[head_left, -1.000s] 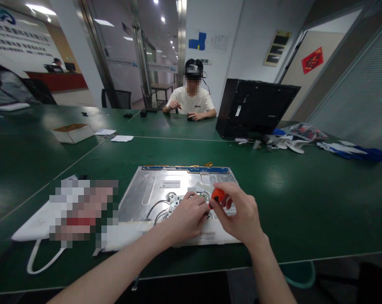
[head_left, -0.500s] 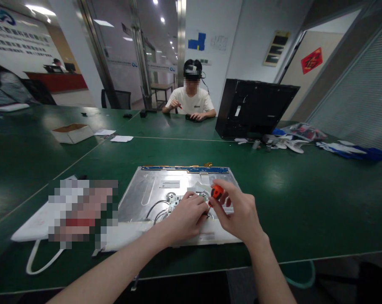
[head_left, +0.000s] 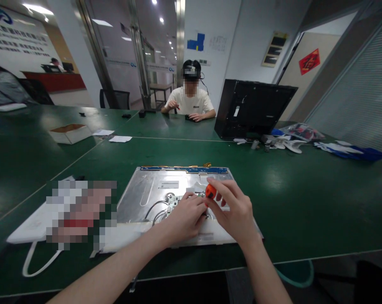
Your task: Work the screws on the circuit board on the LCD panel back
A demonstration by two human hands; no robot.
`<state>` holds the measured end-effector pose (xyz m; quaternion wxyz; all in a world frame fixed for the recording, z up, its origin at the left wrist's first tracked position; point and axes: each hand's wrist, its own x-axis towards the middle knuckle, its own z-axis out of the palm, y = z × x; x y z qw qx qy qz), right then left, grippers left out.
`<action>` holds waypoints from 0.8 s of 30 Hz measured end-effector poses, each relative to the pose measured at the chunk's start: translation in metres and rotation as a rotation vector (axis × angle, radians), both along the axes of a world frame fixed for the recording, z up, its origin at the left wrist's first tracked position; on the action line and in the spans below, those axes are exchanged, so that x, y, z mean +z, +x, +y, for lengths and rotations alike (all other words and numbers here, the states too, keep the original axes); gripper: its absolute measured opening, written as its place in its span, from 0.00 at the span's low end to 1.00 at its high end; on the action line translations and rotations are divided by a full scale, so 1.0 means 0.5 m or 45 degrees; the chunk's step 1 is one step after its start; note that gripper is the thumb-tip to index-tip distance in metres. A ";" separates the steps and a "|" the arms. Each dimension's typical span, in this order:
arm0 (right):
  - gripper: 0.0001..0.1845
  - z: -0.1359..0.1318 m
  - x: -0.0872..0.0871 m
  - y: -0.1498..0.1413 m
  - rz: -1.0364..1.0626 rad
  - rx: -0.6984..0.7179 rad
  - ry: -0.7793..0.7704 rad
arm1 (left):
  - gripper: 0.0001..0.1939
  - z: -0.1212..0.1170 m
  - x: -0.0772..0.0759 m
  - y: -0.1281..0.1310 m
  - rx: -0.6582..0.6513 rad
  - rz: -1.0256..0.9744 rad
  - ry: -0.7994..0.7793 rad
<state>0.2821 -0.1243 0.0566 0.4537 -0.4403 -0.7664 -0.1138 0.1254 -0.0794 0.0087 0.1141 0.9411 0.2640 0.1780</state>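
Observation:
My right hand (head_left: 237,207) pinches the orange and black handle of a screwdriver (head_left: 210,191) between thumb and fingers, pointing it down. Beside its lower end, my left hand (head_left: 187,215) rests with curled fingers; whatever they grip is hidden. Both hands are over the silver back of a display panel (head_left: 134,196) lying flat on the table. A small green circuit board (head_left: 172,203) with dark cables shows partly from under my left hand. Along the panel's far edge runs a blue circuit strip (head_left: 178,169).
Left of the panel lies a white device (head_left: 29,226) with a cable, partly pixelated. An open cardboard box (head_left: 70,134) and papers (head_left: 120,139) sit farther back. A black monitor (head_left: 257,107) stands at the back right. Across the green table (head_left: 305,202) sits a person (head_left: 191,99).
My right hand and the screwdriver handle have shifted slightly left, and the handle has turned in my fingers. My left hand stays in place on the panel.

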 end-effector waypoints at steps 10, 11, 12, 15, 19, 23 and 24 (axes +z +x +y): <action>0.16 -0.003 0.003 -0.007 0.162 0.049 -0.064 | 0.08 -0.001 0.002 0.001 0.002 0.016 -0.002; 0.14 -0.004 0.005 -0.008 0.204 0.038 -0.058 | 0.08 -0.002 0.002 0.001 0.002 0.011 -0.004; 0.13 -0.004 0.007 -0.008 0.238 0.027 -0.055 | 0.08 -0.002 0.002 0.000 0.000 0.007 -0.006; 0.14 -0.008 0.013 -0.007 0.251 0.044 -0.091 | 0.09 -0.002 0.004 0.000 -0.010 0.007 -0.015; 0.19 -0.015 0.016 -0.004 0.216 0.144 -0.203 | 0.09 -0.002 0.004 0.000 -0.006 0.011 -0.021; 0.14 -0.014 0.010 -0.005 0.324 0.150 -0.240 | 0.08 -0.002 0.003 0.000 -0.003 0.006 -0.019; 0.12 -0.011 0.007 -0.004 0.372 0.142 -0.237 | 0.08 -0.003 0.003 0.000 -0.004 0.008 -0.017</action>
